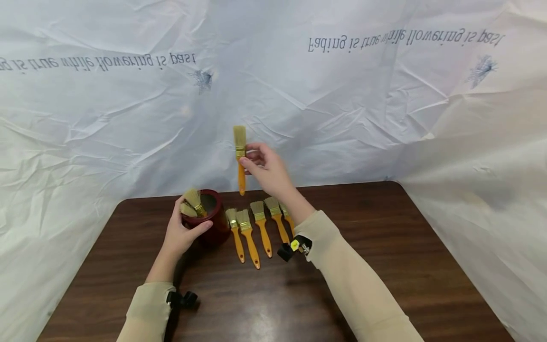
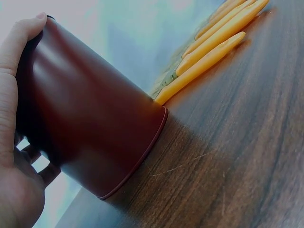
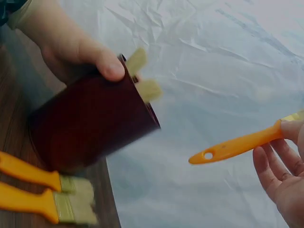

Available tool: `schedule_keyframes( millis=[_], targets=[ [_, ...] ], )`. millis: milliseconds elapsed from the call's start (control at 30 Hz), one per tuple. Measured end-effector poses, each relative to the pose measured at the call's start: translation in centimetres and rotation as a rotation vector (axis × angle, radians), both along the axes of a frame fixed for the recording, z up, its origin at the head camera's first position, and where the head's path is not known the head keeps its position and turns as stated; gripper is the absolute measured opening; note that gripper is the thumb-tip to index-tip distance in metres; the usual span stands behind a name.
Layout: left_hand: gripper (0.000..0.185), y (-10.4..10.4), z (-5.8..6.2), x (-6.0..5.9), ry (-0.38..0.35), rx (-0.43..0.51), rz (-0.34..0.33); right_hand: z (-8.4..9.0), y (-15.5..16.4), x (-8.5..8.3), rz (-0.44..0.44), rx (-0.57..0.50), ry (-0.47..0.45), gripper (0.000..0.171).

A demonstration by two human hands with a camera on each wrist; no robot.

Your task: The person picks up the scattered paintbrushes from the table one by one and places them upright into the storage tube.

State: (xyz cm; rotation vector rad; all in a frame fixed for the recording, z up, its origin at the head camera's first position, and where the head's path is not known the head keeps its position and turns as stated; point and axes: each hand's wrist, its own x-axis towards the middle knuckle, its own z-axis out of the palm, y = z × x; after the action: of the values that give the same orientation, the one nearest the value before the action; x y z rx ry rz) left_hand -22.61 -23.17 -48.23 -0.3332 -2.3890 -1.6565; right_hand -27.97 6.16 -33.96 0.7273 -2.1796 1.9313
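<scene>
Five orange-handled brushes (image 1: 256, 230) lie side by side near the counter's (image 1: 384, 266) far edge, just beside a dark red cup (image 1: 211, 221) holding two more. The left hand (image 1: 181, 232) has its fingers wrapped round the cup. The right hand (image 1: 267, 168) pinches one brush (image 1: 240, 159) upright above the row.

Left arm: sleeved, reaching forward from the lower left, wrist bare.
Left hand (image 1: 181, 232): fingers and thumb curled round something, thumb (image 2: 16, 40) lying along the upper edge.
Right arm: sleeved, stretched forward and raised (higher than the left).
Right hand (image 1: 267, 168): lifted, fingertips (image 3: 289, 130) pinching, palm towards the left.
</scene>
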Motion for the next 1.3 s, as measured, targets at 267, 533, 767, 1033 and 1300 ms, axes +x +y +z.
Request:
schedule_keyframes(
  millis=[267,533,767,1033,1300],
  targets=[
    [0.098,0.1,0.0,-0.1,0.005,0.008,-0.002,-0.4,-4.1,0.2,0.071,0.045,-0.004,0.035],
    [0.096,0.1,0.0,-0.1,0.015,0.029,-0.015,-3.7,-6.2,1.1,0.070,0.330,0.044,0.031],
    [0.096,0.1,0.1,0.0,-0.003,0.015,-0.013,-5.4,-6.7,1.1,0.015,0.513,0.069,0.026],
    [0.097,0.2,0.0,-0.1,0.010,0.010,-0.018,-6.1,-6.4,1.5,-0.053,0.612,0.020,0.038],
    [0.097,0.2,-0.1,0.0,0.030,0.024,-0.017,-6.1,-5.3,1.7,-0.026,0.526,0.038,0.037]
  ],
)
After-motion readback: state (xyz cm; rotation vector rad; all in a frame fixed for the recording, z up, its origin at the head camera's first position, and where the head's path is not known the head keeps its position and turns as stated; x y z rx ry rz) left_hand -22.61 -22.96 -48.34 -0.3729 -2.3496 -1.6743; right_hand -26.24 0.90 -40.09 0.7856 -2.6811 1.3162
